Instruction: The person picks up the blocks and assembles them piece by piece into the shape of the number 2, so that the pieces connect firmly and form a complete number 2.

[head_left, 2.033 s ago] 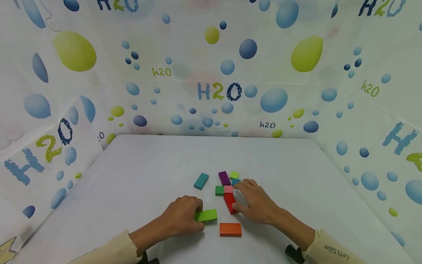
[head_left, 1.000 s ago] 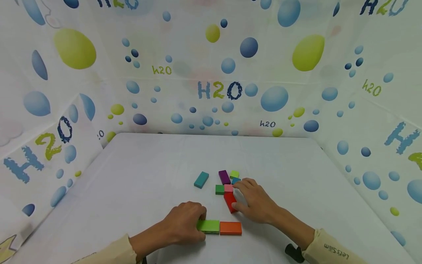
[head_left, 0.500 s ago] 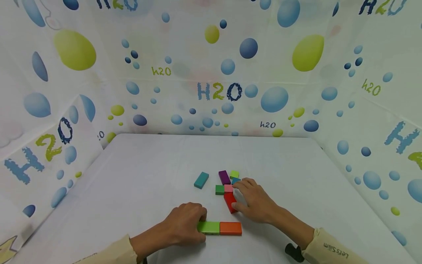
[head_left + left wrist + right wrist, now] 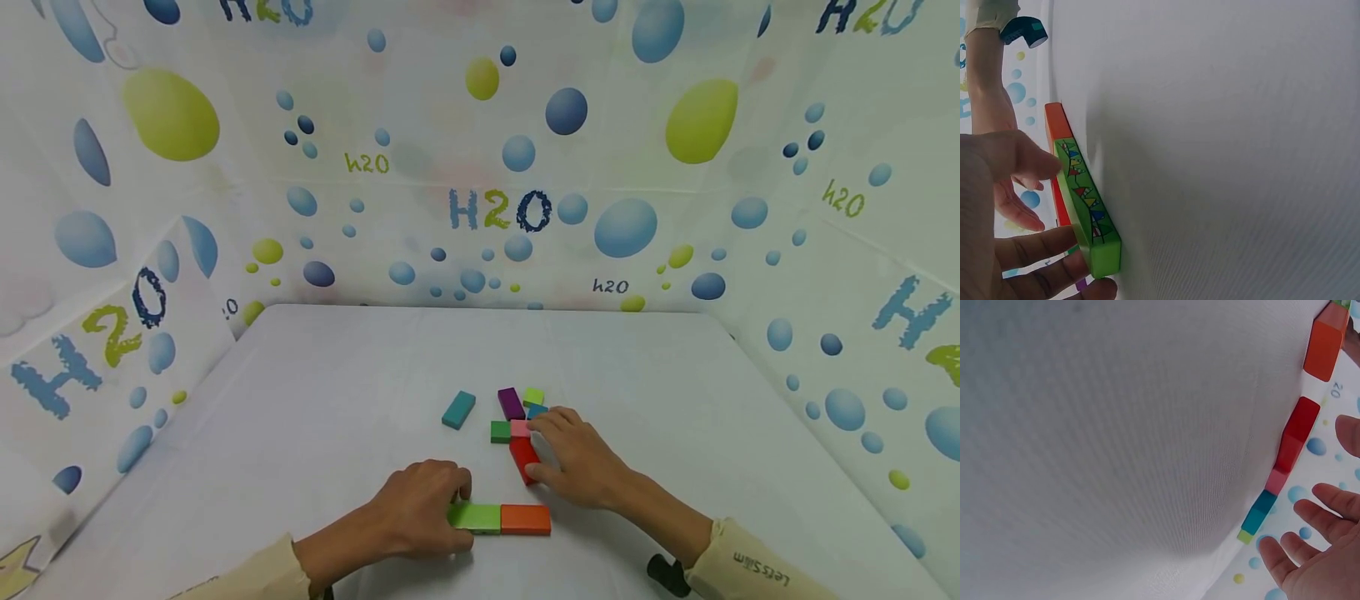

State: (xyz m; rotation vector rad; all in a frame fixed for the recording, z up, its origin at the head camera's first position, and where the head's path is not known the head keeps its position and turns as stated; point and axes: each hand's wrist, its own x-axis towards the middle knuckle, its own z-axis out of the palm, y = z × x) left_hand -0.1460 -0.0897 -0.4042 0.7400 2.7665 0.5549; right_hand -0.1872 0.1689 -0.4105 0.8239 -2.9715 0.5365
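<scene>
A light green wooden block [image 4: 480, 518] lies flat on the white table, its end against an orange block [image 4: 525, 519]. My left hand [image 4: 420, 510] grips its left end, thumb on the near side and fingers on the far side. In the left wrist view, small coloured flags are printed along the side of the green block [image 4: 1088, 200]. My right hand [image 4: 581, 461] is beside a red block [image 4: 522, 460] and a pink block [image 4: 520, 429], its fingers loosely bent and spread. The right wrist view shows nothing between the fingers of the right hand [image 4: 1322, 550].
Behind the red block, a dark green block [image 4: 500, 432], a purple block [image 4: 511, 403], a blue block [image 4: 536, 411] and a yellow-green block [image 4: 533, 397] lie clustered. A teal block [image 4: 458, 410] lies apart to the left. A printed sheet [image 4: 405, 225] borders the table [image 4: 337, 383].
My left hand has brought the green block down and toward me, lining it up end to end with the orange block. The right hand has stayed in place.
</scene>
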